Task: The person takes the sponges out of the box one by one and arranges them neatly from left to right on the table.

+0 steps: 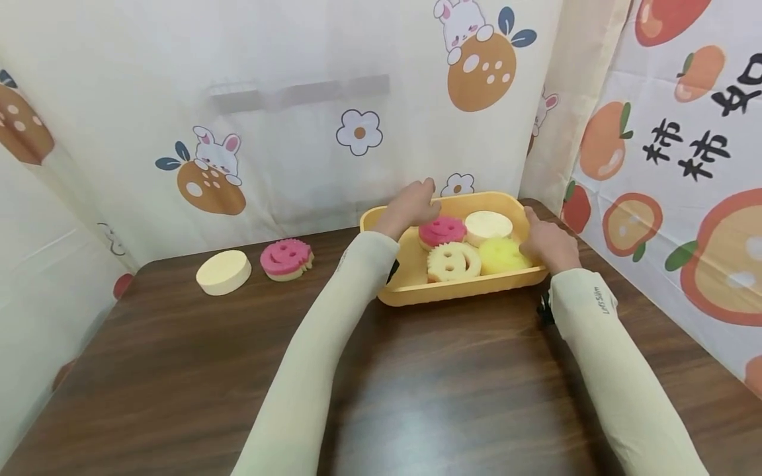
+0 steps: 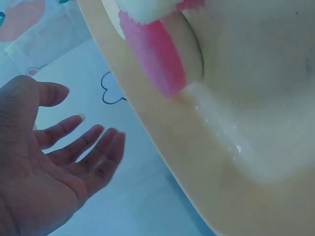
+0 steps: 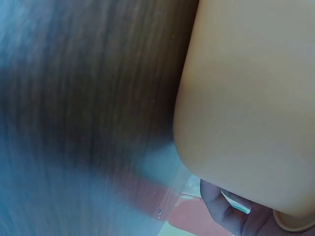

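A yellow plastic tray [image 1: 411, 294] stands at the back right of the table. Inside it lie a pink smiley-face sponge [image 1: 442, 231], a cream round sponge [image 1: 488, 227], a pale yellow smiley-face sponge [image 1: 454, 262] and a bright yellow scrubber [image 1: 503, 256]. Over the tray's left end hovers my left hand [image 1: 413, 208]; in the left wrist view the hand [image 2: 54, 162] has loosely bent fingers and holds nothing. My right hand [image 1: 549, 243] grips the tray's right end. In the right wrist view its curled fingers [image 3: 214, 199] lie along the tray's outer wall [image 3: 246, 108].
To the left on the brown wooden table [image 1: 196, 370] lie another cream round sponge [image 1: 223, 272] and another pink smiley-face sponge [image 1: 286, 258]. A printed cloth [image 1: 286, 158] hangs along the table's back edge, and a persimmon-patterned cloth [image 1: 673, 172] along the right.
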A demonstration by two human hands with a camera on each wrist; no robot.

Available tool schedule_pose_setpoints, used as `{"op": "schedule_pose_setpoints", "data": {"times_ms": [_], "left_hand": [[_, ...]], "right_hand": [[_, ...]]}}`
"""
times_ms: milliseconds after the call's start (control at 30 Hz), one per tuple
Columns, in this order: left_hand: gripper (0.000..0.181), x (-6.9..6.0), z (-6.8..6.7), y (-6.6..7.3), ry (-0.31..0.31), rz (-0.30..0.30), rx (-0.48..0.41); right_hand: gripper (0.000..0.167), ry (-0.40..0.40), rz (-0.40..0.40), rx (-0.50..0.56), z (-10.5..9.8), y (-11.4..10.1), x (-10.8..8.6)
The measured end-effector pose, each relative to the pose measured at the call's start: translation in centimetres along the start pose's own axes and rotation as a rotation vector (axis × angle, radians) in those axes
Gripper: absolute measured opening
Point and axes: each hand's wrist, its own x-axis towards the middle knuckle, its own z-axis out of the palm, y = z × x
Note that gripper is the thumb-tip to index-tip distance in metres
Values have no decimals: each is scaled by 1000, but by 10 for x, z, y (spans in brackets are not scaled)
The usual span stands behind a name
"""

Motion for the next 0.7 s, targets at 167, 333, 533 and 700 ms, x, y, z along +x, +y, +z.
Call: {"op": "schedule_pose_setpoints", "data": {"times_ms": [167, 333, 533, 700], "left_hand": [[44, 10, 5, -1, 3, -1, 8], [43, 19, 22, -3, -2, 40, 6], [45, 23, 36, -4, -6, 56, 9], [49, 23, 41, -5, -28, 39, -1]], "right_hand": [[85, -14, 7, -8, -1, -1, 1], [86, -12, 6, -9, -1, -1, 0], [86, -10, 17, 0, -2, 0, 0], [85, 4, 17, -6, 0, 1, 1]]}}
